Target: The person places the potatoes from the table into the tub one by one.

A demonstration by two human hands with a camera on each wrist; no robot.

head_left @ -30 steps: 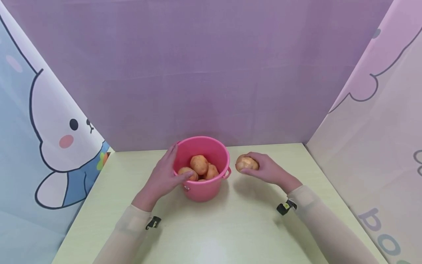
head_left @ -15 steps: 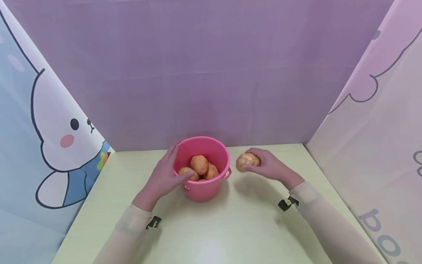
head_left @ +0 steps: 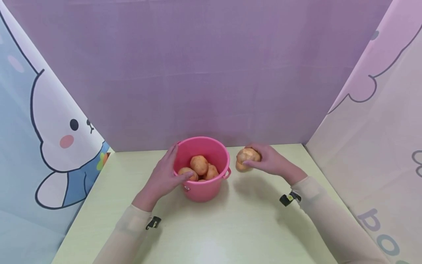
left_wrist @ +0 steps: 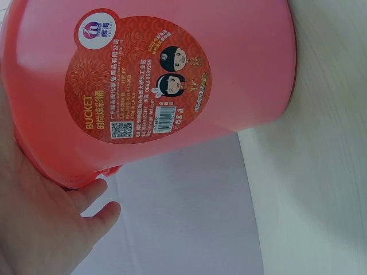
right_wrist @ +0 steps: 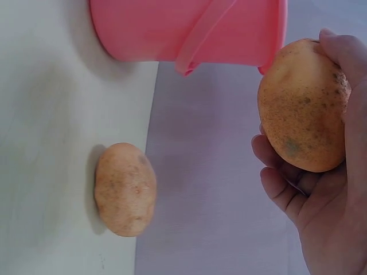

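A pink bucket (head_left: 202,192) stands on the table with several potatoes (head_left: 199,165) inside. My left hand (head_left: 163,178) holds its left side, the thumb over the front rim and the fingers along the outer edge. From the left wrist, the bucket's red label (left_wrist: 137,80) and two bent fingertips (left_wrist: 104,220) by the rim show. To the right of the bucket, my right hand (head_left: 270,159) grips a potato (right_wrist: 304,106) between thumb and fingers, raised above the table. Another potato (right_wrist: 125,189) lies on the tabletop beneath it, partly hidden in the head view (head_left: 242,167).
The pale table (head_left: 211,231) reaches back to a purple backdrop (head_left: 211,73). Patterned side panels stand left (head_left: 66,154) and right (head_left: 372,146). A pink handle (right_wrist: 203,34) hangs down the bucket's right side.
My right hand has risen slightly and moved back with the potato, so the one lying beneath it now shows. The left hand and the bucket have stayed in place.
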